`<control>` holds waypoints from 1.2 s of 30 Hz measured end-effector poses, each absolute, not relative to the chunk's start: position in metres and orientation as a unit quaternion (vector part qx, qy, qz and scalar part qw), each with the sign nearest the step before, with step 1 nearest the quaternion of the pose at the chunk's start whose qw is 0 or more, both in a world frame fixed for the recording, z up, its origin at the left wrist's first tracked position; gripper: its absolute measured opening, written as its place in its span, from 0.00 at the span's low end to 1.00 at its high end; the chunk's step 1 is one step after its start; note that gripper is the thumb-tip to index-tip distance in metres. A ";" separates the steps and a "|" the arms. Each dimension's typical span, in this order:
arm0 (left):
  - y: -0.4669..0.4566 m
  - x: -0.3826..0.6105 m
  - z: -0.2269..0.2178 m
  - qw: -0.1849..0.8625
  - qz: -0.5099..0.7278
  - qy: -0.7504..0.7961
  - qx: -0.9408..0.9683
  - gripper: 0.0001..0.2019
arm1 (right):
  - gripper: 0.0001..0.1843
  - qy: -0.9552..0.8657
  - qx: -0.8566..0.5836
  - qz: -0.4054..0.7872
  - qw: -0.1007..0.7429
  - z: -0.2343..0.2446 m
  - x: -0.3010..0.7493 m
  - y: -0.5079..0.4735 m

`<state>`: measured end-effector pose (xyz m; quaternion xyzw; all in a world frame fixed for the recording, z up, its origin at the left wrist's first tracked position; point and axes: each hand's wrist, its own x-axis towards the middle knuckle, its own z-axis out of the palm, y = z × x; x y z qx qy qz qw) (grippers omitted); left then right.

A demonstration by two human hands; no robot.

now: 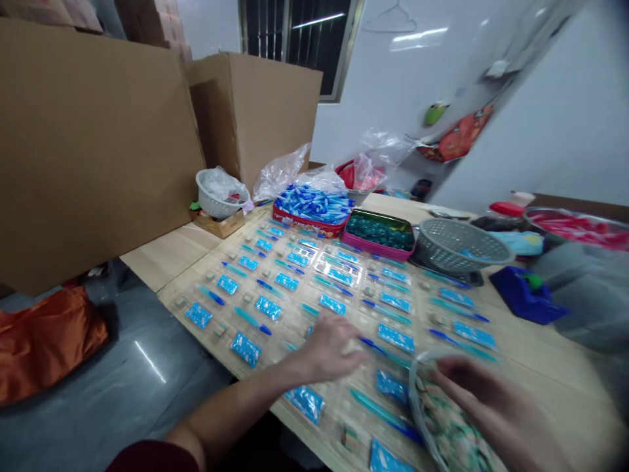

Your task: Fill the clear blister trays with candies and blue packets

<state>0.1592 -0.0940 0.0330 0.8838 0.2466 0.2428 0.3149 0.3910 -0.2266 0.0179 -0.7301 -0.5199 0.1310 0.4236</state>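
Note:
My left hand [334, 351] is above the middle of the table, over rows of clear plastic trays [339, 265]. Its fingers are pinched together; a small pale thing may be between them, but blur hides it. At the lower right, my right hand [484, 400] is wrapped over the side of a clear round tub [417, 393], which looks tilted. Small green, pink and cream pieces [449, 419] fill the tub. Most of the trays hold a blue-and-teal pen [386, 416], a blue patterned packet [304, 401] and a small striped block [350, 438].
Behind the trays stand a red tin of blue pens [309, 224], a pink-rimmed box of dark teal pieces [378, 249] and a grey colander [464, 246]. A blue bin [525, 295] sits at the right. Large cardboard boxes [93, 137] rise at the left.

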 end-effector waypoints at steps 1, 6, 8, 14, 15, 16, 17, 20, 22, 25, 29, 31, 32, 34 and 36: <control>-0.084 0.143 0.031 0.311 0.252 0.281 0.872 0.09 | 0.12 -0.544 -0.709 0.185 0.409 0.028 0.370 -0.208; -0.049 0.076 0.005 0.196 0.220 0.408 0.864 0.09 | 0.04 -0.629 -0.601 0.291 0.398 0.028 0.286 -0.119; -0.045 0.060 -0.006 0.150 0.186 0.419 0.876 0.12 | 0.01 -0.646 -0.582 0.315 0.379 0.014 0.268 -0.095; -0.051 0.048 -0.024 0.128 0.139 0.356 0.915 0.17 | 0.08 -0.662 -0.606 0.352 0.265 -0.006 0.246 -0.063; -0.051 0.048 -0.025 0.127 0.141 0.352 0.916 0.17 | 0.08 -0.663 -0.613 0.350 0.249 -0.006 0.244 -0.061; -0.051 0.048 -0.027 0.127 0.145 0.351 0.916 0.16 | 0.08 -0.664 -0.621 0.342 0.235 -0.006 0.243 -0.059; -0.051 0.048 -0.029 0.127 0.148 0.351 0.916 0.16 | 0.08 -0.668 -0.630 0.329 0.221 -0.006 0.241 -0.058; -0.051 0.048 -0.034 0.135 0.151 0.350 0.915 0.15 | 0.08 -0.687 -0.655 0.265 0.170 -0.008 0.234 -0.058; -0.052 0.047 -0.037 0.141 0.149 0.347 0.915 0.15 | 0.09 -0.697 -0.673 0.212 0.129 -0.010 0.229 -0.061; -0.052 0.047 -0.040 0.138 0.149 0.339 0.919 0.18 | 0.09 -0.717 -0.677 0.143 0.088 -0.011 0.222 -0.068; -0.052 0.050 -0.042 0.123 0.145 0.333 0.923 0.19 | 0.10 -0.752 -0.645 0.114 0.077 -0.012 0.218 -0.075; -0.052 0.052 -0.041 0.115 0.142 0.335 0.924 0.18 | 0.10 -0.748 -0.651 0.104 0.075 -0.013 0.218 -0.075; -0.053 0.053 -0.041 0.111 0.140 0.335 0.925 0.18 | 0.10 -0.744 -0.656 0.101 0.075 -0.012 0.218 -0.075; -0.054 0.054 -0.039 0.102 0.135 0.330 0.929 0.17 | 0.10 -0.736 -0.664 0.105 0.073 -0.012 0.217 -0.075; -0.056 0.055 -0.039 0.084 0.132 0.321 0.934 0.16 | 0.09 -0.729 -0.670 0.121 0.072 -0.010 0.216 -0.076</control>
